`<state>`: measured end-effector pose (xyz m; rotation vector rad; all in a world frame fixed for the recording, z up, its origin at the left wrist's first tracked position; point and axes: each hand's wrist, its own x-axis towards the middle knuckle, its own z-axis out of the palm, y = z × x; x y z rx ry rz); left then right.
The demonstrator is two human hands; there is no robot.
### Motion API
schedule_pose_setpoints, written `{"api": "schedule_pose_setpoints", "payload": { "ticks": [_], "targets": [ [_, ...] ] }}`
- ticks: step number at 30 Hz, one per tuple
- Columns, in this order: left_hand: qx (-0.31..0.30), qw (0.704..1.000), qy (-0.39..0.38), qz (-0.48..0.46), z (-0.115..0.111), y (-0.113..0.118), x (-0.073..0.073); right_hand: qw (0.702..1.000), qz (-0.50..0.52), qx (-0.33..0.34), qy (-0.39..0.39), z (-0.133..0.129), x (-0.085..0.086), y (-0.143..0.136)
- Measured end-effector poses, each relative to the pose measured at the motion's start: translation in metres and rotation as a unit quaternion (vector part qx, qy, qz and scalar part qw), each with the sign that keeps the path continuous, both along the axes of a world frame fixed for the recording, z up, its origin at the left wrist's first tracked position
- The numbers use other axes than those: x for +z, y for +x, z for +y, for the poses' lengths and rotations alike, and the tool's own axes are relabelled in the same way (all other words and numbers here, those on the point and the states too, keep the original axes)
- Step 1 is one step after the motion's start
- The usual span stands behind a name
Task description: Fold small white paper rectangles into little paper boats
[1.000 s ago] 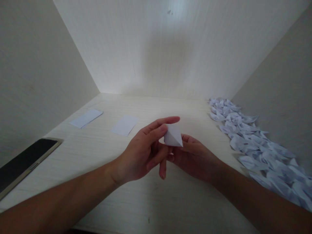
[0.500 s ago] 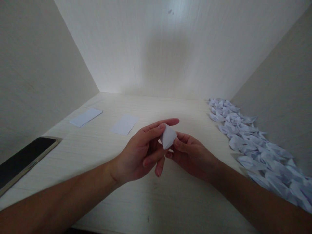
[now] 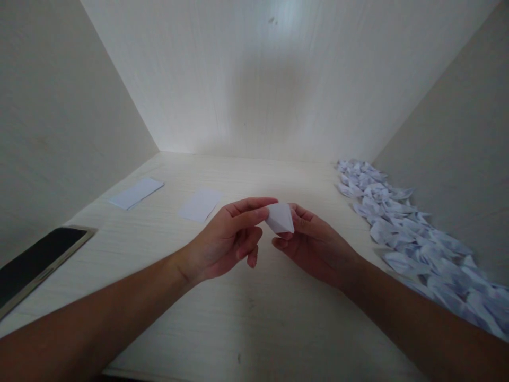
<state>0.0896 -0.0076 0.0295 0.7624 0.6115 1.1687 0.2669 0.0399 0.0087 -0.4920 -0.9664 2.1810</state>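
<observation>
Left hand [image 3: 228, 239]: fingers pinch the small folded white paper piece [image 3: 280, 218].
Right hand [image 3: 314, 244]: fingers grasp its other side, seemingly underneath.
Paper: above the pale wooden bench [image 3: 254, 318].
Right edge: heap of folded white papers [image 3: 413, 239].
</observation>
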Motion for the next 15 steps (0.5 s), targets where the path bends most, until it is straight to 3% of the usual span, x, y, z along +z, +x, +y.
{"api": "schedule_pose_setpoints", "payload": {
  "ticks": [7, 11, 15],
  "targets": [
    [-0.038, 0.998, 0.044, 0.037, 0.0028, -0.0015, -0.0083, 1.0, 0.001, 0.016, 0.001, -0.0022, 0.0024, 0.0007],
    [-0.017, 0.994, 0.095, 0.042, 0.0037, -0.0007, -0.0078, 1.0, 0.006, 0.009, 0.006, -0.0019, 0.0017, -0.0008],
    [-0.003, 0.996, 0.087, 0.034, 0.0027, 0.0022, -0.0067, 1.0, -0.003, -0.031, 0.001, -0.0008, -0.0017, -0.005]
  ]
}}
